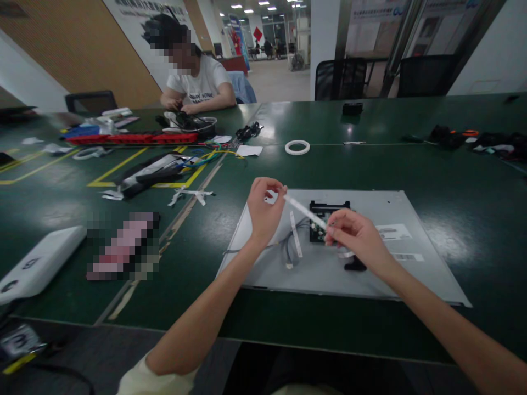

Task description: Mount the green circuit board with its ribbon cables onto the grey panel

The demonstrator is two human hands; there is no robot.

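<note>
A short strip of white tape point(305, 210) is stretched between my two hands, above a flat grey metal panel point(263, 274). Its far left end is pinched in my left hand point(265, 207), the fingers closed. My right hand point(356, 233) pinches the other end, closed too. Below the strip, a black-framed circuit board point(316, 236) sits on the panel, partly hidden by my right hand. Grey cables point(284, 241) run left from it, and another white tape strip point(296, 235) lies across them. A small black part point(354, 264) is under my right hand.
A roll of white tape point(297, 147) lies beyond the panel. To the left are a blurred pink object point(123, 247), a white case point(41, 263), and cables with a black-and-silver bundle point(156, 170). Across the green table point(230, 312) a person point(201, 82) sits handling something dark.
</note>
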